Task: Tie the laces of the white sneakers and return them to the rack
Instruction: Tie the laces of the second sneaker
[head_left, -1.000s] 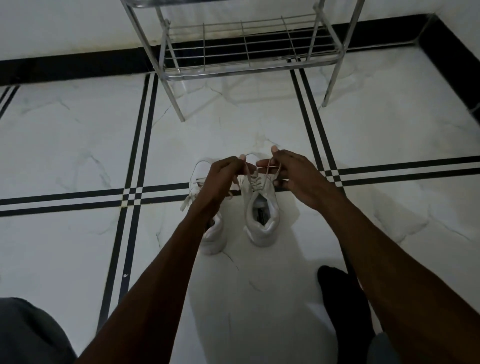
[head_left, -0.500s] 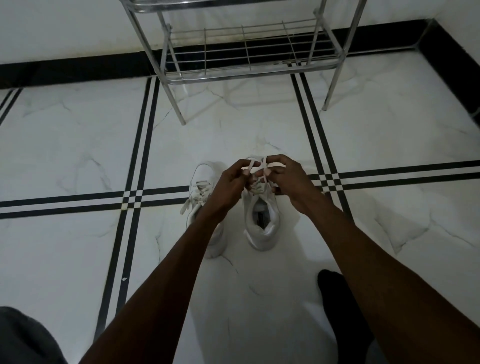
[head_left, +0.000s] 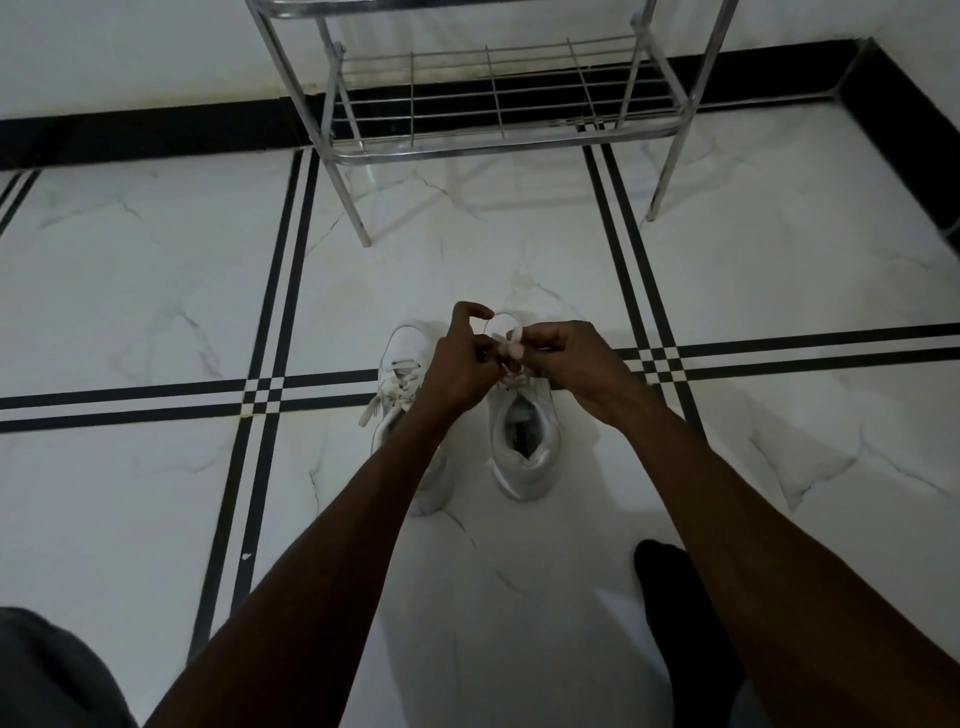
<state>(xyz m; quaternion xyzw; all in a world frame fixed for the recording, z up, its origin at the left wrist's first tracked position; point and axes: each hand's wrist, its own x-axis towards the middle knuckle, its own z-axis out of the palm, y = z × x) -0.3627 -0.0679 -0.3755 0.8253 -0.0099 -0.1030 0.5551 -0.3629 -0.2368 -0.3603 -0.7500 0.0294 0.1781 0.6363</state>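
Note:
Two white sneakers stand side by side on the floor, toes pointing away from me. Over the right sneaker (head_left: 524, 457) both hands meet. My left hand (head_left: 462, 364) pinches one strand of its white laces (head_left: 506, 345), index finger crooked upward. My right hand (head_left: 566, 358) grips the other strand, and a small loop arcs between the two hands. The left sneaker (head_left: 402, 374) is partly hidden under my left forearm; its laces hang loose over the left side. The metal shoe rack (head_left: 498, 140) stands against the wall beyond the shoes, its bottom shelf bare.
The floor is white marble tile crossed by black stripes (head_left: 270, 322). A black skirting (head_left: 130, 135) runs along the wall. My dark-socked foot (head_left: 675, 613) rests at lower right, and a grey-clad knee (head_left: 47, 670) shows at lower left. The rack's legs (head_left: 358, 218) stand just beyond the shoes.
My hands have drawn together from a spread pull on the laces. They now hold the strands close above the right sneaker's tongue, with a loop formed between them.

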